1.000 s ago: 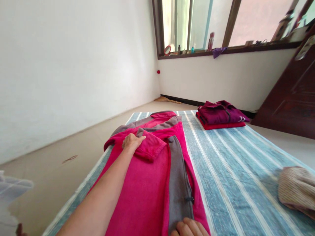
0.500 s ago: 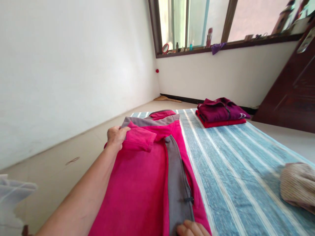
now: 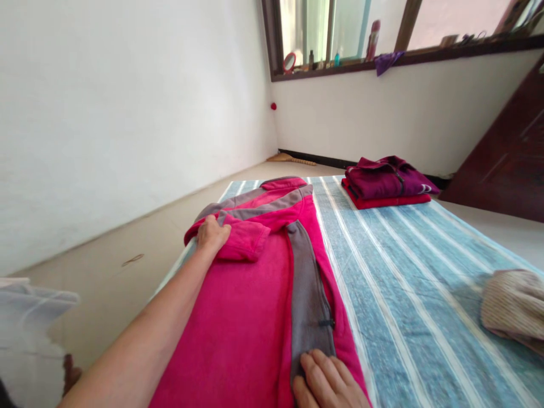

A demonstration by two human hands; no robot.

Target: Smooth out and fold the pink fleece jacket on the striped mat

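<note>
A pink fleece jacket (image 3: 238, 323) with grey panels lies lengthwise in front of me, one sleeve (image 3: 244, 239) folded across its upper part. My left hand (image 3: 213, 233) grips that sleeve at its fold, near the jacket's left edge, thumb on top. Near the bottom of the view, my right hand (image 3: 329, 382) rests on the grey side panel (image 3: 309, 283), its fingers stretched out over the cloth. Just beyond those fingers, a dark zip pull shows on the panel. The jacket's lower end runs out of view.
Blue-and-white striped bedding (image 3: 399, 272) lies under the jacket. Folded purple and red clothes (image 3: 389, 181) are stacked at the far right, and a beige knitted item (image 3: 514, 309) lies nearer. A white wall (image 3: 127, 102) rises at left; a white translucent thing (image 3: 34, 334) sits at lower left.
My left hand has brought the folded sleeve down onto the jacket, slightly to the right, uncovering the grey-and-pink shoulder. My right hand shows more fully on the grey panel. The view has tilted down slightly.
</note>
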